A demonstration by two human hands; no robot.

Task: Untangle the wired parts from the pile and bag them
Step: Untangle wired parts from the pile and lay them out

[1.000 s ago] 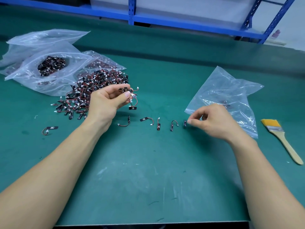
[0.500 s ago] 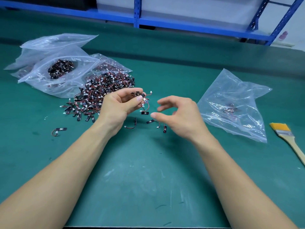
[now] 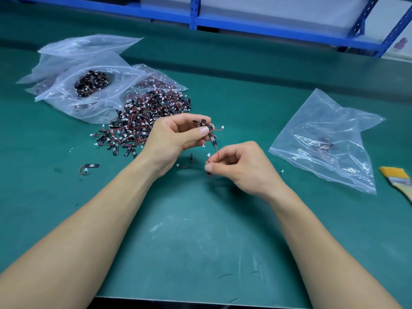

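A pile of small black parts with red wires and white plugs (image 3: 147, 117) lies on the green mat left of centre. My left hand (image 3: 176, 139) holds a small tangled cluster of those parts (image 3: 206, 128) above the mat. My right hand (image 3: 240, 166), just below and to the right, pinches the red wire of one part (image 3: 215, 156) that hangs from the cluster. A clear bag (image 3: 330, 141) with a few parts inside lies flat at the right. Loose single parts lie on the mat: one (image 3: 90, 167) at the left, one (image 3: 186, 162) under my hands.
Several clear bags (image 3: 89, 85), one open with parts inside, lie at the back left behind the pile. A yellow-bristled brush (image 3: 396, 179) sits at the right edge. A blue shelf frame (image 3: 196, 16) runs along the back. The mat's front edge is near me.
My right hand moved left from beside the clear bag to the cluster in my left hand and took hold of a wire. My left hand kept its hold.
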